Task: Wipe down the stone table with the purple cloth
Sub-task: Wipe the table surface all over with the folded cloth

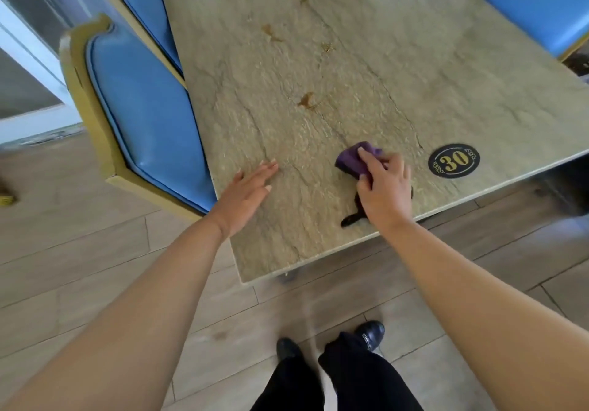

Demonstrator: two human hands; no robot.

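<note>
While the right hand [384,187] curls its fingers round a bunched purple cloth [353,160] and holds it against the top, the left hand [245,195] lies flat on the same surface, palm down and fingers straight and slightly spread. Both rest on the beige, veined stone table [318,75], near its front edge, with the left hand close to the table's left side and the cloth towards the right. Part of the cloth sticks out beyond the fingers, and a dark strip shows under the wrist; I cannot tell whether that is shadow or fabric. Just to the right of the cloth sits a round black plaque with a gold number 30 [454,160]. Several brown smears [306,100] mark the stone farther back, well apart from the cloth. Blue padded chairs with yellowish frames [140,117] stand against the left side, and another blue chair [535,2] at the far right. Below, black trousers and black shoes [371,334] stand on wood-look floor planks [95,267].
</note>
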